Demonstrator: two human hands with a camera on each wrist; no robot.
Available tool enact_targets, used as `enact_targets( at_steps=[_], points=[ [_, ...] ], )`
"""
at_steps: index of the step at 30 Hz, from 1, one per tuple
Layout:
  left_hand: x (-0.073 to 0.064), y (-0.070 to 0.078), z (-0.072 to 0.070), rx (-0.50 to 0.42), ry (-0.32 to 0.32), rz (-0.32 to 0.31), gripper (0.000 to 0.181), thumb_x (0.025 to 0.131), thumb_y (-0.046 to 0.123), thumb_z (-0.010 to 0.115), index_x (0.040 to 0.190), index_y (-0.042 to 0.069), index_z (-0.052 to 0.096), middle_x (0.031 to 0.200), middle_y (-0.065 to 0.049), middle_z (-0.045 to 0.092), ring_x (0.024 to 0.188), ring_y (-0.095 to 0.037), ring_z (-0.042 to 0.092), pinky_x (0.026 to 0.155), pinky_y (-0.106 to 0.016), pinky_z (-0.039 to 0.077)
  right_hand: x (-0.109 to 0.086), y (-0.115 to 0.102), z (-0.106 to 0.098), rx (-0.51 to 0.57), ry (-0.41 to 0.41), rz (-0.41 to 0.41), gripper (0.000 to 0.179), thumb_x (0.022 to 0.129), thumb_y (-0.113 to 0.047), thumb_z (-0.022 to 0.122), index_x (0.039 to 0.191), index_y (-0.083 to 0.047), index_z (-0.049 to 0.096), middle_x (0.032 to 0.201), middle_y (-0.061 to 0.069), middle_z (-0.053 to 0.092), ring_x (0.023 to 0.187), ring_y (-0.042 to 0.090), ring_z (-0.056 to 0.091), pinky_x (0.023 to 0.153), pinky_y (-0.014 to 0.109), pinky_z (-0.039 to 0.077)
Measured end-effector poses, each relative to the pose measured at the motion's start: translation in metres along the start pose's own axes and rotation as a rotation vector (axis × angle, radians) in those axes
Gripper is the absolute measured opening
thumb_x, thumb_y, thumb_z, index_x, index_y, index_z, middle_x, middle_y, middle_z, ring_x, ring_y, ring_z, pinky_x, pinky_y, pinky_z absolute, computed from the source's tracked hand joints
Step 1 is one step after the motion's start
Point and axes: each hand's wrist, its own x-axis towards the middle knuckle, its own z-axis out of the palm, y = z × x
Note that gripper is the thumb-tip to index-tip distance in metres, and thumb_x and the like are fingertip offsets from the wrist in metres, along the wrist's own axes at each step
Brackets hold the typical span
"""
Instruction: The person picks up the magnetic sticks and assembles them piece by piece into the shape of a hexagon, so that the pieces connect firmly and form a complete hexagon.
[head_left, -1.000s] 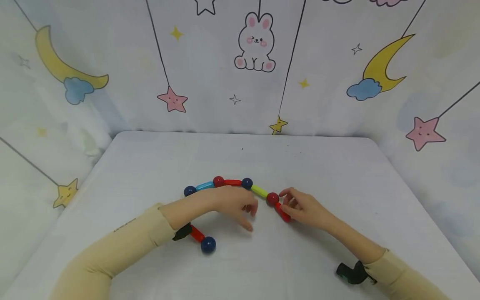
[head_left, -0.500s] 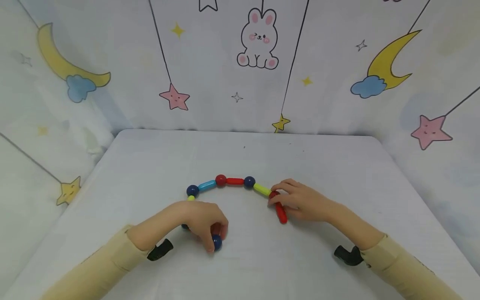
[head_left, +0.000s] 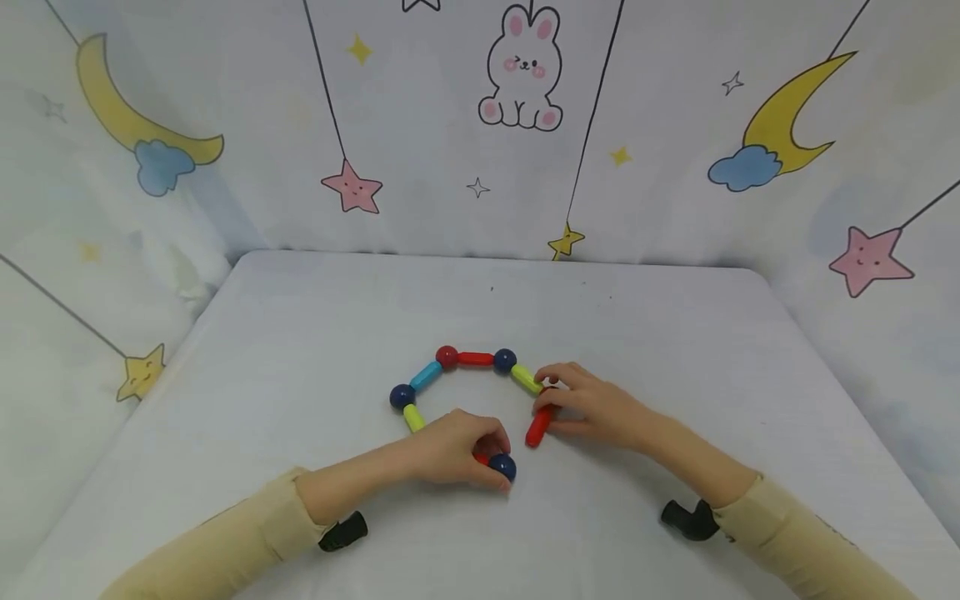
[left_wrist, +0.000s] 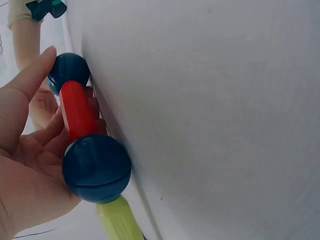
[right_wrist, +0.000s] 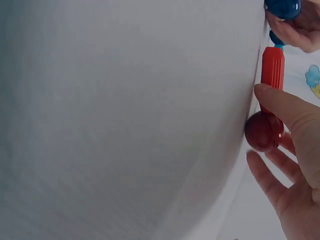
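A chain of coloured magnetic sticks and balls curves over the white table. My left hand (head_left: 450,446) grips its near end: in the left wrist view, thumb and fingers lie around a blue ball (left_wrist: 69,71) and a red stick (left_wrist: 77,110). Behind these come a second blue ball (left_wrist: 97,168) and a yellow-green stick (left_wrist: 119,218). My right hand (head_left: 600,408) holds the chain's other end, its thumb against a red stick (right_wrist: 272,70) and its fingers about a red ball (right_wrist: 264,131). A short gap separates that stick's free tip from the left hand's blue ball (head_left: 502,467).
The chain's far side has a blue ball (head_left: 402,397), a light-blue stick (head_left: 427,376), a red ball (head_left: 447,357), a red stick (head_left: 476,359) and another blue ball (head_left: 505,360). White table cloth (head_left: 315,333) surrounds it, with a printed backdrop (head_left: 420,108) behind.
My left hand came down onto the blue ball end and swung it rightward, bending the chain inward. My right hand took hold of its end, and the red stick turned its tip leftward.
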Motion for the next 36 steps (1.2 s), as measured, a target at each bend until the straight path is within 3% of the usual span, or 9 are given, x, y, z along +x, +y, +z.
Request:
enact_targets(
  at_steps=[8, 16, 19, 22, 24, 26, 30, 33, 36],
  points=[
    [0.002, 0.006, 0.004, -0.095, 0.056, -0.052, 0.039, 0.077, 0.030, 0.084, 0.102, 0.013, 0.059, 0.084, 0.009, 0.061, 0.077, -0.006, 0.056, 0.070, -0.020, 0.048, 0.002, -0.013, -0.001, 0.134, -0.067, 0.055, 0.025, 0.086, -0.018, 0.077, 0.109, -0.020, 0.067, 0.133, 0.006, 0.050, 0.119, 0.021, 0.048, 0.092, 0.032, 0.050],
    [0.004, 0.007, 0.005, -0.113, 0.060, -0.070, 0.042, 0.078, 0.030, 0.084, 0.105, 0.013, 0.057, 0.085, 0.008, 0.061, 0.076, -0.006, 0.057, 0.069, -0.021, 0.048, 0.003, -0.013, 0.001, 0.131, -0.073, 0.023, 0.028, 0.087, -0.019, 0.076, 0.112, -0.021, 0.065, 0.134, 0.005, 0.049, 0.120, 0.019, 0.049, 0.093, 0.030, 0.049],
    [0.004, 0.003, -0.002, -0.080, 0.090, -0.051, 0.039, 0.081, 0.034, 0.080, 0.107, 0.012, 0.060, 0.090, 0.006, 0.063, 0.081, -0.009, 0.058, 0.071, -0.021, 0.049, 0.003, -0.014, 0.001, 0.210, -0.081, 0.075, 0.033, 0.087, -0.015, 0.074, 0.118, -0.018, 0.063, 0.134, 0.004, 0.048, 0.116, 0.016, 0.051, 0.091, 0.029, 0.050],
    [0.001, 0.000, -0.021, 0.059, 0.201, -0.050, 0.039, 0.085, 0.036, 0.076, 0.110, 0.010, 0.063, 0.099, 0.001, 0.065, 0.089, -0.014, 0.060, 0.075, -0.025, 0.050, 0.005, -0.016, 0.001, 0.311, -0.077, 0.201, 0.038, 0.088, -0.014, 0.072, 0.124, -0.014, 0.059, 0.128, 0.001, 0.051, 0.107, 0.013, 0.055, 0.084, 0.026, 0.052],
    [-0.004, -0.002, -0.038, 0.207, 0.294, -0.111, 0.041, 0.087, 0.037, 0.074, 0.113, 0.008, 0.064, 0.105, -0.004, 0.065, 0.091, -0.018, 0.059, 0.076, -0.029, 0.051, 0.007, -0.018, 0.001, 0.343, -0.056, 0.295, 0.038, 0.090, -0.016, 0.070, 0.125, -0.012, 0.056, 0.119, 0.000, 0.055, 0.098, 0.012, 0.057, 0.076, 0.024, 0.053],
    [-0.011, -0.006, -0.056, 0.327, 0.321, -0.238, 0.044, 0.088, 0.038, 0.072, 0.115, 0.005, 0.063, 0.106, -0.008, 0.064, 0.087, -0.020, 0.059, 0.074, -0.032, 0.052, 0.009, -0.019, 0.002, 0.352, -0.039, 0.391, 0.037, 0.091, -0.020, 0.069, 0.125, -0.012, 0.055, 0.108, -0.002, 0.058, 0.089, 0.011, 0.058, 0.069, 0.024, 0.054],
    [-0.024, -0.019, -0.077, 0.362, 0.193, -0.452, 0.044, 0.087, 0.037, 0.073, 0.110, 0.001, 0.064, 0.088, -0.007, 0.063, 0.070, -0.018, 0.057, 0.063, -0.030, 0.049, 0.013, -0.020, 0.005, 0.381, -0.041, 0.525, 0.037, 0.092, -0.024, 0.069, 0.122, -0.009, 0.056, 0.091, -0.002, 0.059, 0.070, 0.011, 0.059, 0.060, 0.026, 0.053],
    [-0.025, -0.029, -0.079, 0.271, 0.154, -0.462, 0.035, 0.087, 0.032, 0.073, 0.103, 0.001, 0.066, 0.076, -0.003, 0.061, 0.065, -0.016, 0.055, 0.059, -0.027, 0.045, 0.016, -0.019, 0.006, 0.399, -0.048, 0.586, 0.035, 0.090, -0.024, 0.071, 0.119, -0.009, 0.057, 0.086, -0.002, 0.058, 0.060, 0.010, 0.058, 0.057, 0.027, 0.052],
    [-0.019, -0.036, -0.074, 0.212, 0.207, -0.414, 0.030, 0.087, 0.029, 0.074, 0.102, 0.003, 0.067, 0.076, -0.002, 0.061, 0.066, -0.015, 0.054, 0.059, -0.026, 0.044, 0.018, -0.016, 0.006, 0.382, -0.028, 0.617, 0.032, 0.089, -0.022, 0.072, 0.116, -0.009, 0.060, 0.084, -0.001, 0.059, 0.055, 0.012, 0.057, 0.055, 0.028, 0.051]
  ],
)
